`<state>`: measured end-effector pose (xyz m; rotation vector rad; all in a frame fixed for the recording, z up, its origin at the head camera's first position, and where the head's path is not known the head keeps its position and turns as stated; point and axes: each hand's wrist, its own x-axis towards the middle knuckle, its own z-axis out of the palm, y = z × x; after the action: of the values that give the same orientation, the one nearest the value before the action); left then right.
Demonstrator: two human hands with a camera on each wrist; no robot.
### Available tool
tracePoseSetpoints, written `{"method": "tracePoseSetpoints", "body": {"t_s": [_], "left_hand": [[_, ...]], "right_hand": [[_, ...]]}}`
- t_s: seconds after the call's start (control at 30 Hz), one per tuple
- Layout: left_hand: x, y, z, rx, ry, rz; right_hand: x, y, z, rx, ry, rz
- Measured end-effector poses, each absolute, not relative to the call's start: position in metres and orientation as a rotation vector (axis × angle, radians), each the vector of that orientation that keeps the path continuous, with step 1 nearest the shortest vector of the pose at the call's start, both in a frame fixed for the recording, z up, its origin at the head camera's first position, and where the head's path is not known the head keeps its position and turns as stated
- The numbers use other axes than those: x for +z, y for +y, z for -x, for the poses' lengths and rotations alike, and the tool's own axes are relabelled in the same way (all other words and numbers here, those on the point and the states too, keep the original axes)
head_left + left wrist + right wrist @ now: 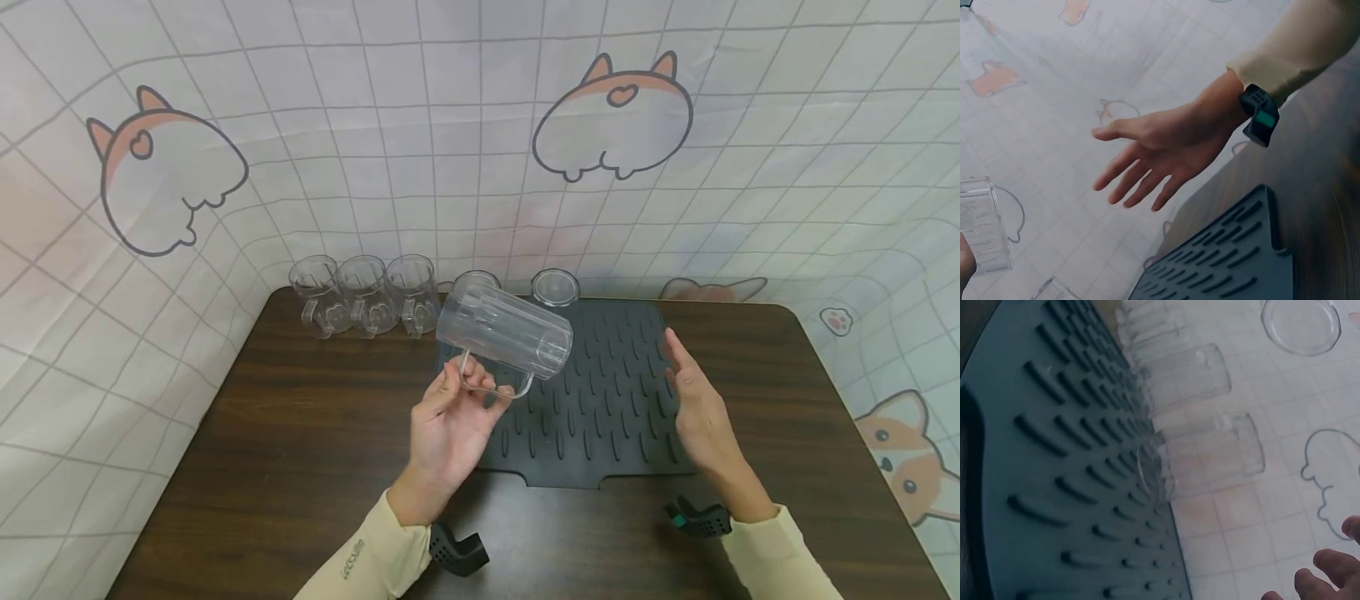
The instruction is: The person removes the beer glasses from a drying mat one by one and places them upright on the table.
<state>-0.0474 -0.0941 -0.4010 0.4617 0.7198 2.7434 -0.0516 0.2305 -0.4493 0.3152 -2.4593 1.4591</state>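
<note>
My left hand holds a clear mug by its handle, fingers hooked through it. The mug lies tilted on its side in the air, over the back left part of a dark ridged drying mat. Part of that mug shows at the left edge of the left wrist view. Over the mat's right edge, my right hand is held with its fingers extended and nothing in it; the left wrist view shows its fingers spread.
Three clear mugs stand in a row at the table's back left. Two more clear vessels stand along the mat's back edge, one partly behind the held mug. A patterned curtain hangs right behind the wooden table.
</note>
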Motion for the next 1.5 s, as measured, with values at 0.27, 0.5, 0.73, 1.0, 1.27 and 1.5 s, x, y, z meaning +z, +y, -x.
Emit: {"method": "tracePoseSetpoints", "body": {"t_s": [0.27,0.5,0.73,1.0,1.27,1.5], "left_hand": [[-0.398,-0.106,0.049,2.74,0.852,-0.468],[-0.395,-0.119,0.051,2.706,1.051,-0.434],[-0.393,-0.136,0.05,2.662,1.235,-0.347],[-0.392,-0.16,0.049,2.642,1.379,-0.342],[-0.395,-0.192,0.048,2.604,1.507,-0.342],[-0.396,-0.218,0.045,2.551,1.632,-0.382]], "right_hand": [[-0.456,0.244,0.049,1.249,-2.637,-0.32],[-0.466,0.258,0.048,1.118,-2.795,-0.315],[-0.481,0.269,0.048,0.954,-2.884,-0.345],[-0.489,0.276,0.046,0.72,-3.011,-0.345],[-0.495,0.278,0.044,0.591,-3.092,-0.346],[-0.5,0.278,0.041,0.567,-3.15,-0.356]]}}
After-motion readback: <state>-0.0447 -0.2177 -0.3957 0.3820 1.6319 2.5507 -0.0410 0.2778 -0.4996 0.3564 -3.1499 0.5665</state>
